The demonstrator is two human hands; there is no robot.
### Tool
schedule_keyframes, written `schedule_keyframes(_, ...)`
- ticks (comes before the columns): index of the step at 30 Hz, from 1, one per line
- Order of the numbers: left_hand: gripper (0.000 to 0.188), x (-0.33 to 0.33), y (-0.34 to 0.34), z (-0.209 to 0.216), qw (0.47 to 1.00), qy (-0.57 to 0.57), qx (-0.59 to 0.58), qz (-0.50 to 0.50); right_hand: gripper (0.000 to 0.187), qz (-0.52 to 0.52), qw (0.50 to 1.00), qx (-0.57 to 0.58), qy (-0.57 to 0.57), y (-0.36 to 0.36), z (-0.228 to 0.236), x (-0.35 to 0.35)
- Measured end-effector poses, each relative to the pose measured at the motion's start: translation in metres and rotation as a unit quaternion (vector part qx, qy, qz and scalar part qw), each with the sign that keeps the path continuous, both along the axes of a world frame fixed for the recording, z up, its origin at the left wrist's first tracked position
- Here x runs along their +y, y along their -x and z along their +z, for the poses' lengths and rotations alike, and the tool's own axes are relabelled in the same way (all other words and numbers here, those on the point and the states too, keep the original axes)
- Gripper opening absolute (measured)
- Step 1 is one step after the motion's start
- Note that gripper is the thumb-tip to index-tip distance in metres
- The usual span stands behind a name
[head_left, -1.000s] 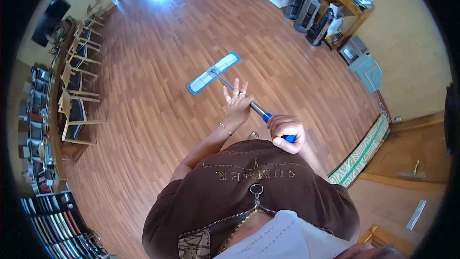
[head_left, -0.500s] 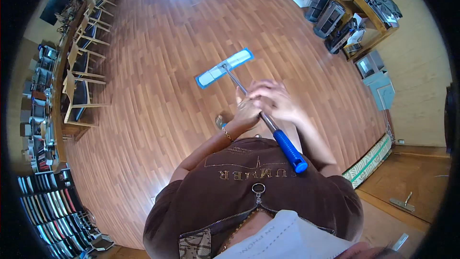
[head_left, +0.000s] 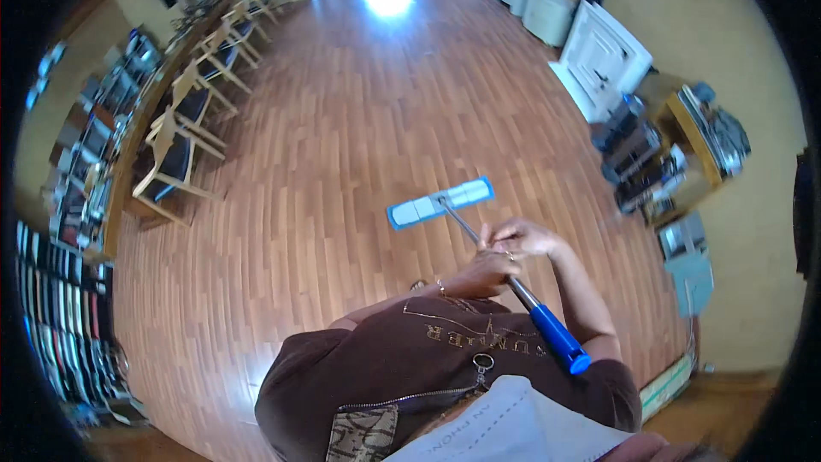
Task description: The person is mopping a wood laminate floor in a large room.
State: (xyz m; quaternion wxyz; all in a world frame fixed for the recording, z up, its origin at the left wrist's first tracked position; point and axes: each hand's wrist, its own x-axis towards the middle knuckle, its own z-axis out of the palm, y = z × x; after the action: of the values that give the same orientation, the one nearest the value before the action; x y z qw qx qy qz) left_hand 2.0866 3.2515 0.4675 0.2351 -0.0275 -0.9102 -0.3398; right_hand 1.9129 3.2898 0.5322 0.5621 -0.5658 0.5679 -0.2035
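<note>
A flat mop (head_left: 406, 212) with a blue-edged, pale rectangular head lies on the wooden floor ahead of me. Its thin metal pole slants back to a blue grip (head_left: 560, 338) near my right upper arm. My left hand (head_left: 489, 274) is closed around the pole below its middle, with a bracelet on the wrist. My right hand (head_left: 532, 239) is just beside it, on the pole's right. Its fingers are bent in toward the left hand's fingers; what they pinch, if anything, is hidden.
Wooden chairs (head_left: 175, 158) line a long counter on the left, with a rack of files (head_left: 64, 316) nearer. To the right stand a white cabinet (head_left: 603, 60), several heaters or similar dark units (head_left: 633, 145), and a wooden shelf (head_left: 693, 133). Bright light reflects off the far floor.
The view has swung up and to the left, so more of the far room shows. The right hand, blurred before, has settled by the left one. The left hand keeps the pole.
</note>
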Motion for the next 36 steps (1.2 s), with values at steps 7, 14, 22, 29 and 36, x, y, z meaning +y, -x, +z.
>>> schedule_keyframes(7,0.011,-0.065,0.025,-0.036,0.998,-0.052,0.030,-0.008,0.012,-0.100,0.988,-0.107,-0.058,0.021,-0.020,-0.068)
schedule_keyframes(14,0.013,-0.124,0.031,-0.022,0.998,-0.055,0.013,-0.003,0.027,-0.307,0.946,-0.066,0.076,0.016,-0.050,-0.095)
schedule_keyframes(22,0.017,-0.162,0.072,-0.036,0.988,-0.142,0.057,-0.030,0.010,-0.322,0.924,-0.183,0.097,0.042,-0.060,-0.120)
schedule_keyframes(29,0.017,-0.212,0.119,-0.022,0.990,-0.139,0.006,0.016,0.010,-0.349,0.897,-0.228,0.150,0.088,-0.064,-0.163)
schedule_keyframes(36,0.016,-0.257,0.180,-0.014,0.987,-0.122,-0.044,0.100,0.014,-0.280,0.904,-0.284,0.152,0.156,-0.060,-0.225)
